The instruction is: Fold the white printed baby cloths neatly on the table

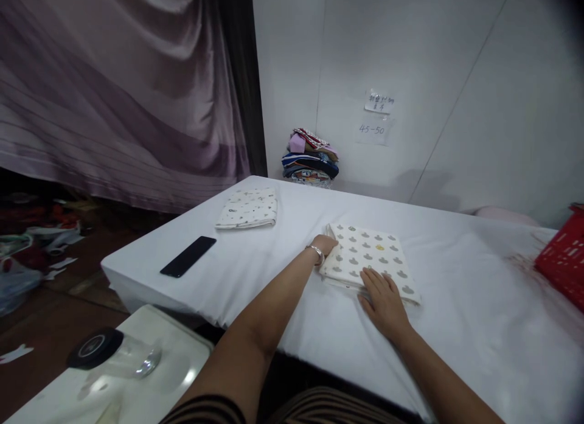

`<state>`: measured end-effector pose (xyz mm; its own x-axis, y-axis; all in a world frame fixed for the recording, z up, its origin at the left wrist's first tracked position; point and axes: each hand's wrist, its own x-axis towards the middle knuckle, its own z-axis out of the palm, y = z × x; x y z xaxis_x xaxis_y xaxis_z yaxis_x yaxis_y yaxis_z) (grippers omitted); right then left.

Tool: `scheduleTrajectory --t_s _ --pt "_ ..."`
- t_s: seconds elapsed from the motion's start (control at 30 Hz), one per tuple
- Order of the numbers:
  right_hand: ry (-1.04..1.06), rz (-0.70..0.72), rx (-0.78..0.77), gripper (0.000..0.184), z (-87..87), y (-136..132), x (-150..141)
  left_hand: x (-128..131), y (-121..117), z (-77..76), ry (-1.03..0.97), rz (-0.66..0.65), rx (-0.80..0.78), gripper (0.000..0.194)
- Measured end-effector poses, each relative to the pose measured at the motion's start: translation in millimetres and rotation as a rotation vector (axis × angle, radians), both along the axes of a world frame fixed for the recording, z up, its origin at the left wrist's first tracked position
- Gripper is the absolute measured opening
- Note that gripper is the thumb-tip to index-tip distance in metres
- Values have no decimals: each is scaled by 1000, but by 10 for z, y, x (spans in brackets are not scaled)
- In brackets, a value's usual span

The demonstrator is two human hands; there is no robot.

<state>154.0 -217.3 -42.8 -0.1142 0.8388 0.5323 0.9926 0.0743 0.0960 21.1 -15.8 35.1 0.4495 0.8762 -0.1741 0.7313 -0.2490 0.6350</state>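
Beyond the desk's [319, 333] near edge, the right hand [384, 301] lies spread on the folded cloth [360, 253]. The left hand [325, 244] touches its side, grip unclear.

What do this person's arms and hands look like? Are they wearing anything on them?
The left hand and right hand are human and wear no gloves. A silvery bracelet circles the left wrist; none shows on the right. A dark sleeve with thin, lighter stripes covers the left upper arm; no right sleeve shows.
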Motion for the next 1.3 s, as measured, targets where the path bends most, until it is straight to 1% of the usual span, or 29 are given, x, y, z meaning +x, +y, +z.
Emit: scheduleTrajectory --t_s 0.13,0.23,0.47,0.8,0.97,1.17,1.3 --pt "-9 1 -3 57 -3 1 5 -51 -5 -40 -70 19 -37 21" --pt "-5 0 3 56 0 0 5 -100 -15 -72 -108 54 -26 22" --pt "6 -2 2 55 -3 1 3 -124 -39 -122 -108 106 -8 18" --pt "13 5 0 54 0 4 6 -150 -87 -77 -40 182 47 11" --pt "14 -2 -14 53 29 -1 -10 -157 -103 -95 -49 207 50 10" --pt "22 5 11 53 1 7 1 -102 -55 -127 -79 215 60 16" --pt "19 0 -2 54 -1 7 2 -38 -4 -122 -122 253 12 35"
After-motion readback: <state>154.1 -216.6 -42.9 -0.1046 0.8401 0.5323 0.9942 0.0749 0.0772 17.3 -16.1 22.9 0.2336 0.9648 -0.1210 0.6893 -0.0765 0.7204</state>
